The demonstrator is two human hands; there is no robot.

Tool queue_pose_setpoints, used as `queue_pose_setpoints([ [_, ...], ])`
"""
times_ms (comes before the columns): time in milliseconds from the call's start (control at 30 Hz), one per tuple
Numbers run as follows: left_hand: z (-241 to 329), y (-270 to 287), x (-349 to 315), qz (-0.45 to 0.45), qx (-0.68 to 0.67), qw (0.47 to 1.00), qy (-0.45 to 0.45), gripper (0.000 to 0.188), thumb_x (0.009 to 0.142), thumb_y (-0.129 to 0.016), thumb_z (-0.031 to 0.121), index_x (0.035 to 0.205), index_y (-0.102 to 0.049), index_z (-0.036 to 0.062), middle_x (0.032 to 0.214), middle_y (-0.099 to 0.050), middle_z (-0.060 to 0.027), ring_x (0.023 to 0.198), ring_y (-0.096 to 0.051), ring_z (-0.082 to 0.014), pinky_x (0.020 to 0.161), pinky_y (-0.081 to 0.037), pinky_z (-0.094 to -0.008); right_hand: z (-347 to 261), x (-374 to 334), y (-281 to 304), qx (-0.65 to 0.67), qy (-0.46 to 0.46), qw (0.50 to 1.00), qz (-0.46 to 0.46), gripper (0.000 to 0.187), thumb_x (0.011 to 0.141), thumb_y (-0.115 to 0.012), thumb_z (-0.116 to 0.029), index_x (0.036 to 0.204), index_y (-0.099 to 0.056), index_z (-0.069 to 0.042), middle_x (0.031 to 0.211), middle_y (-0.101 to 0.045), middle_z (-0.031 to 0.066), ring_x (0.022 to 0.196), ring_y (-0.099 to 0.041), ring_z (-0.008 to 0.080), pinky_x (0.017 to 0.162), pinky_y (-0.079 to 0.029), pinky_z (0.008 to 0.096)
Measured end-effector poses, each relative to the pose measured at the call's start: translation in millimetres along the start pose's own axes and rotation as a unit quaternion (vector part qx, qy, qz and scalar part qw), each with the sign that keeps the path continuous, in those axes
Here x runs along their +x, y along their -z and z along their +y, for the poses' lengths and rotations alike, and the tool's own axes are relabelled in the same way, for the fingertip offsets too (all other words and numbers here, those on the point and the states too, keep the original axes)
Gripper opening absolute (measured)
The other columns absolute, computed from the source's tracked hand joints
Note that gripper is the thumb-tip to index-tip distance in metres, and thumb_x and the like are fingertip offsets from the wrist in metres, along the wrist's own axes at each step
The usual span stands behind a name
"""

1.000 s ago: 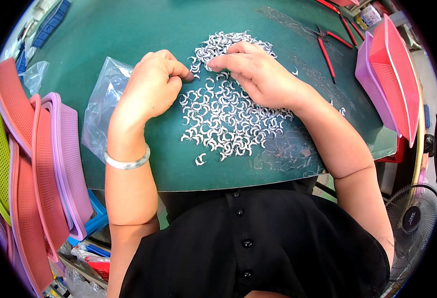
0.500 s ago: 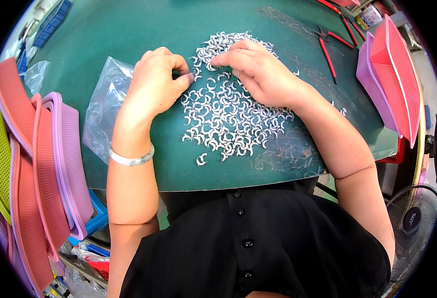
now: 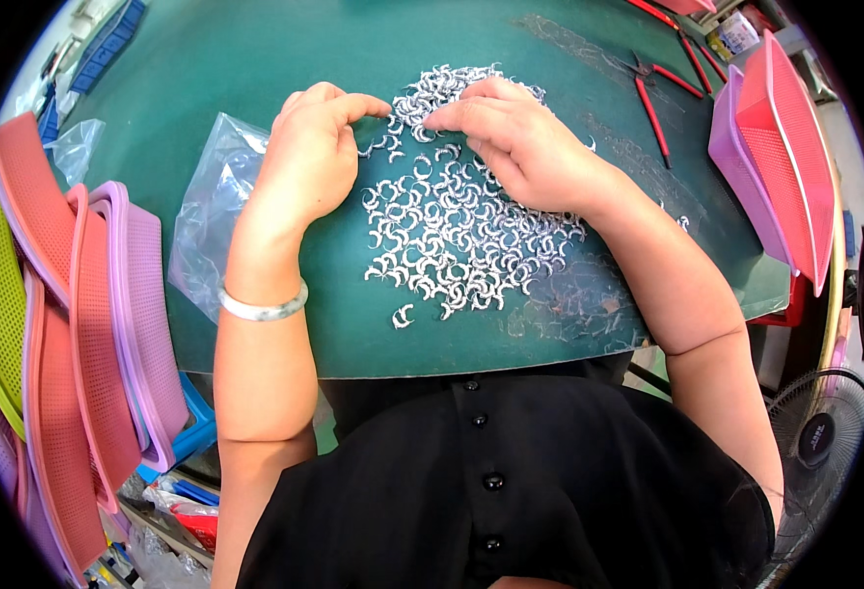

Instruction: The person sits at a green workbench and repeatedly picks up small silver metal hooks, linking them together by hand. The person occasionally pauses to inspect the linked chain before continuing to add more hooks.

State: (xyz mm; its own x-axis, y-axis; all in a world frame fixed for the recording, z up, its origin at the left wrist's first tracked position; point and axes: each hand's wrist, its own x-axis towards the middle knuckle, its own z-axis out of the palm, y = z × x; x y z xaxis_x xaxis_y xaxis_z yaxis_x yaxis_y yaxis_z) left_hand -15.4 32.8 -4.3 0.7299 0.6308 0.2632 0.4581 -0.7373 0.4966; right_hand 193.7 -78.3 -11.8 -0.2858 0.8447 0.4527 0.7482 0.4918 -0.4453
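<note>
Many small silvery crescent-shaped metal pieces [image 3: 466, 236] lie loose on the green tabletop, spread out nearer me and heaped at the far end. My left hand [image 3: 314, 147], with a pale bangle [image 3: 263, 310] on its wrist, is left of the heap [image 3: 442, 88]. Its index finger stretches out to the heap's left edge, the other fingers are bent, and no piece shows in it. Over the heap's right side rests my right hand [image 3: 525, 142], index finger extended and thumb apart from it. Whatever lies beneath its fingers is hidden.
A clear plastic bag [image 3: 206, 211] lies left of my left forearm. Stacked perforated baskets [image 3: 137, 304] stand beyond the table's left edge. Red-handled pliers [image 3: 653, 118] lie at the far right, near pink and purple baskets [image 3: 781, 147]. A fan [image 3: 815, 442] stands at the lower right.
My left hand has moved slightly away from me, its index finger now straightened toward the heap and its thumb tucked in. The right hand has barely moved.
</note>
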Motion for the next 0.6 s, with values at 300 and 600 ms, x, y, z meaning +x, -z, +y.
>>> queue_pose_setpoints([
  [300, -4.5, 0.4, -2.0, -0.029, 0.05, 0.998, 0.007, 0.038, 0.079, -0.042, -0.008, 0.097, -0.071, 0.0081, 0.091, -0.057, -0.0092, 0.094, -0.051, -0.0273, 0.089, -0.042, -0.0351, 1.6, -0.6, 1.1, -0.005, 0.005, 1.0, -0.011, 0.035, 0.081, -0.051, 0.003, 0.113, -0.061, -0.007, 0.096, -0.06, 0.0122, 0.099, -0.054, 0.03, 0.089, -0.043, 0.0404],
  [600, 4.4, 7.7, -1.0, -0.021, -0.009, 1.0, 0.019, 0.016, 0.076, -0.06, 0.004, 0.087, -0.071, 0.0075, 0.091, -0.06, -0.0101, 0.097, -0.053, -0.0291, 0.087, -0.044, -0.0379, 2.2, -2.9, 3.4, -0.008, 0.003, 1.0, -0.021, 0.037, 0.08, -0.05, 0.006, 0.114, -0.059, -0.006, 0.102, -0.061, 0.0111, 0.101, -0.053, 0.0302, 0.09, -0.042, 0.0408],
])
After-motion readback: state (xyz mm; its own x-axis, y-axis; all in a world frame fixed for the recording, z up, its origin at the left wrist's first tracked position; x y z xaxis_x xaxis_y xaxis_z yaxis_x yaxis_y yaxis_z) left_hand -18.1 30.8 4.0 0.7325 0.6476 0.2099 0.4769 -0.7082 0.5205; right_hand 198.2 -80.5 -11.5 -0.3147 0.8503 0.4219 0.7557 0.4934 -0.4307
